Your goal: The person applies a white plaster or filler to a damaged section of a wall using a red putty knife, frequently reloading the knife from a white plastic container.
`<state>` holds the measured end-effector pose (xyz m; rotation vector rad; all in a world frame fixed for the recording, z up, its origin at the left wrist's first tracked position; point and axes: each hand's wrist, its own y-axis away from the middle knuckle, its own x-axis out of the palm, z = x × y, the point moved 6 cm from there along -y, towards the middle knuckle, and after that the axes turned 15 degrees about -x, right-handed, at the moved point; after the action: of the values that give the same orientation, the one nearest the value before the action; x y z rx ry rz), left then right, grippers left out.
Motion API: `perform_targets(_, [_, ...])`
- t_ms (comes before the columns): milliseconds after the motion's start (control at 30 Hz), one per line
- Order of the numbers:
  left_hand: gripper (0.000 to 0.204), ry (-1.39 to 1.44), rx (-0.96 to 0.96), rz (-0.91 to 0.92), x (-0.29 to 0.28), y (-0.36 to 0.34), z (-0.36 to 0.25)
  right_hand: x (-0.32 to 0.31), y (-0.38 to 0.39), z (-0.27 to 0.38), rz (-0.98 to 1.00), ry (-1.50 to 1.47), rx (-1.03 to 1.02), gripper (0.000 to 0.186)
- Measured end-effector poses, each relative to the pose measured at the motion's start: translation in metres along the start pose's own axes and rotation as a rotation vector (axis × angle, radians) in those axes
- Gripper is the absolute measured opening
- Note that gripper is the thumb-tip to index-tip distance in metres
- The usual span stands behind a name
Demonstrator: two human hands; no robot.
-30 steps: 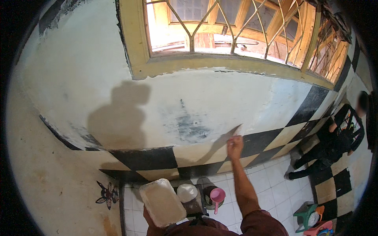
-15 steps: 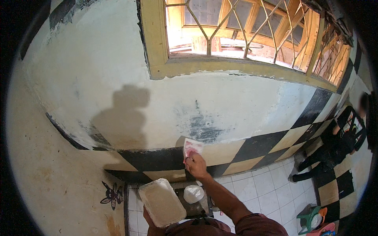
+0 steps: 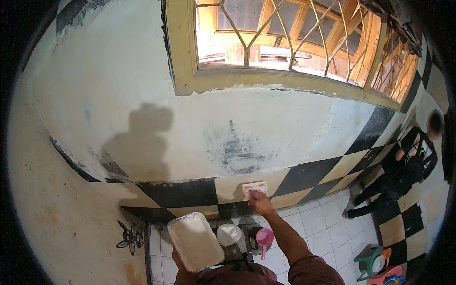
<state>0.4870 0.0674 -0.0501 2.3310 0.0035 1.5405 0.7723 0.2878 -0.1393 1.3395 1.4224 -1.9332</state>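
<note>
My right hand is closed around a flat, pale pink-and-white putty spreader. The spreader is in front of a cream square of the checkered wall, below a dark patch smeared with white; whether its edge touches the wall I cannot tell. At the lower middle, my left hand supports a shallow rectangular tray from its left side. Pale putty-like paste coats the tray, and most of the left hand's fingers are hidden beneath it.
A yellow-framed window with a metal grille is above. Below are a white bag-like bundle and a pink dipper over a dark bucket. Another person stands at the right, near a green stool-like object.
My right hand has moved right and down with the spreader, off the dark patch's lower edge. More white covers that patch. The pink dipper has come into view; the tray stays about level.
</note>
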Motion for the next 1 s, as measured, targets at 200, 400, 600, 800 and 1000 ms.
perform_targets(200, [0.075,-0.022,-0.036,0.018,0.019,0.000,0.006,-0.103,0.049,-0.043,-0.466,0.290,0.573,0.016])
perform_targets(400, [0.076,-0.035,-0.069,-0.077,-0.013,0.000,0.009,-0.149,0.010,-0.061,-0.968,0.272,0.542,0.010])
perform_targets(600, [0.082,-0.064,-0.024,0.017,-0.013,0.018,-0.005,-0.081,-0.130,-0.006,-0.910,0.028,0.527,0.012])
perform_targets(800, [0.080,-0.008,0.023,-0.057,-0.010,0.046,-0.028,-0.020,-0.239,0.078,-0.752,-0.008,0.393,0.014])
perform_targets(1000, [0.076,0.007,0.075,-0.111,-0.024,0.054,-0.040,0.003,-0.237,0.133,-0.725,-0.170,0.115,0.014])
